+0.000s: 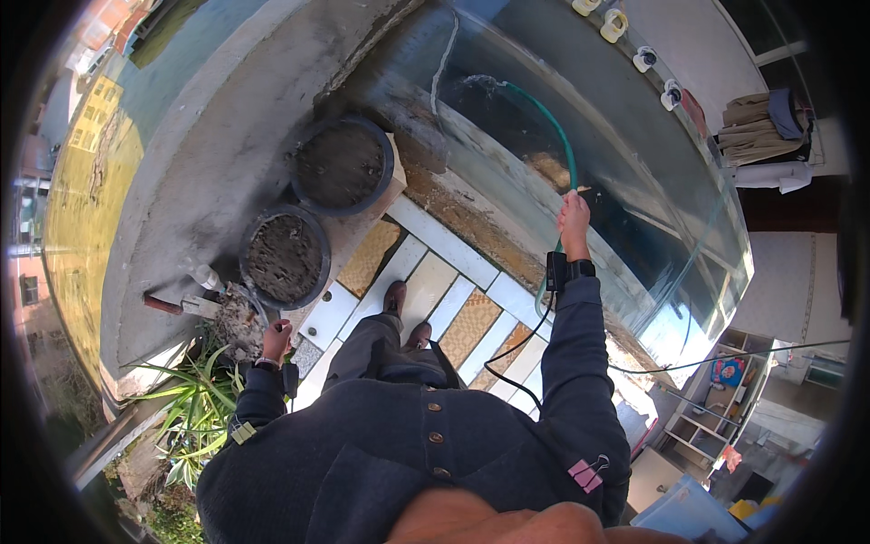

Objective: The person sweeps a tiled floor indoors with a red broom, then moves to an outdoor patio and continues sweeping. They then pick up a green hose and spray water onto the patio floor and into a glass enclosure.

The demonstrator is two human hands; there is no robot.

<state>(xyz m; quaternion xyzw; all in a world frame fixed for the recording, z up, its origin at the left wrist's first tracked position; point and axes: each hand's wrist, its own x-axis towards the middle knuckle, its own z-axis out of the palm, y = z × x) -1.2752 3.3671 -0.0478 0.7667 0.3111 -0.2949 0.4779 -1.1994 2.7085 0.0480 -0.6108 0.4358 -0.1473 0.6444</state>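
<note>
My right hand [575,216] is closed around a green garden hose [557,129]. Water comes from the hose's far end, over a long basin or pool area [496,146] with a pale rim. My left hand [276,338] is at the left, beside a pot of grey, crumbly material [238,326]; its fingers are curled, and whether it holds anything cannot be told. Just beyond it stand two round dark pots filled with soil, the nearer pot [285,257] and the farther pot [342,165].
A concrete parapet [204,136] curves along the left. A spiky-leaved plant [194,401] grows near my left arm. Tiles [435,279] pave the floor around my feet. A black cable hangs by my right arm. Clothes [764,129] hang at the right, above shelves [720,387].
</note>
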